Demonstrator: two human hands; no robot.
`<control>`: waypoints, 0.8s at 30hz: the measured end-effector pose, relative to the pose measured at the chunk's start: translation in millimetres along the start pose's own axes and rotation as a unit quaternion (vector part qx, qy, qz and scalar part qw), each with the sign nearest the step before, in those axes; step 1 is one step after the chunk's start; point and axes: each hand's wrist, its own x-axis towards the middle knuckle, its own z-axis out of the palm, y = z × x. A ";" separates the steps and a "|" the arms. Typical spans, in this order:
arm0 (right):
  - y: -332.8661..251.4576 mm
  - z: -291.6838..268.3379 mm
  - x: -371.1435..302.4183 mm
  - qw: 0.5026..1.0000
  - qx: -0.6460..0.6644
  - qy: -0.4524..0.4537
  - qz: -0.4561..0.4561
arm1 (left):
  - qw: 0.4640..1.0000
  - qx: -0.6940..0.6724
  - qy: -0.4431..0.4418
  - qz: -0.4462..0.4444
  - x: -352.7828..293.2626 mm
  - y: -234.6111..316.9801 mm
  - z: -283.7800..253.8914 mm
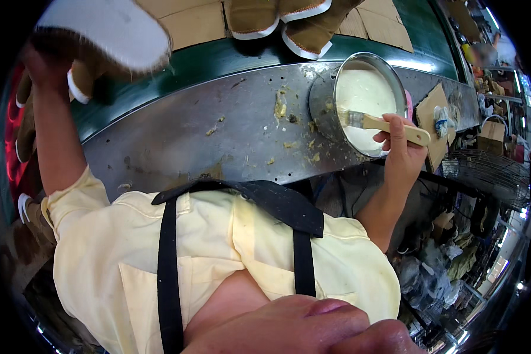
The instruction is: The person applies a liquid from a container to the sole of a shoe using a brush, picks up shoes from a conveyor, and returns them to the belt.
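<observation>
At the upper left, my left hand point(46, 66) grips a boot point(109, 32) whose white sole faces up; the boot hides most of the fingers and its edge is smeared by motion. My right hand point(399, 141) is closed around the pale wooden handle of a flat paintbrush point(418, 135). The brush's bristles reach into a round metal pot point(322, 101), over or touching the white liquid point(366, 94) inside it. The pot stands on the right part of a metal ledge, well apart from the boot.
The metal ledge point(183, 127) in front of me has dried yellowish blobs. Beyond it runs a green surface point(215, 56) bearing cardboard point(189, 26) and several brown boots point(253, 17) with white soles. More cardboard point(435, 118) and a wire fan guard point(484, 174) are at the right.
</observation>
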 end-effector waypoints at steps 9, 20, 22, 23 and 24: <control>-20.5 -11.2 -4.0 0.996 0.045 0.065 -0.050 | 0.913 -0.090 -0.239 -0.317 -113.9 -30.8 -68.8; -4.2 -15.7 -4.6 0.995 0.062 0.071 -0.032 | 0.838 0.002 -0.429 -0.336 -208.4 -37.4 -51.2; -6.5 -18.4 -8.4 0.993 0.079 0.070 -0.043 | 0.834 0.001 -0.430 -0.345 -214.6 -37.7 -48.5; -11.3 -18.5 -11.9 0.993 0.087 0.070 -0.047 | 0.837 -0.013 -0.431 -0.336 -217.8 -34.7 -48.0; -18.1 -18.4 -15.8 0.989 0.097 0.094 -0.051 | 0.840 -0.028 -0.432 -0.326 -222.4 -30.4 -48.1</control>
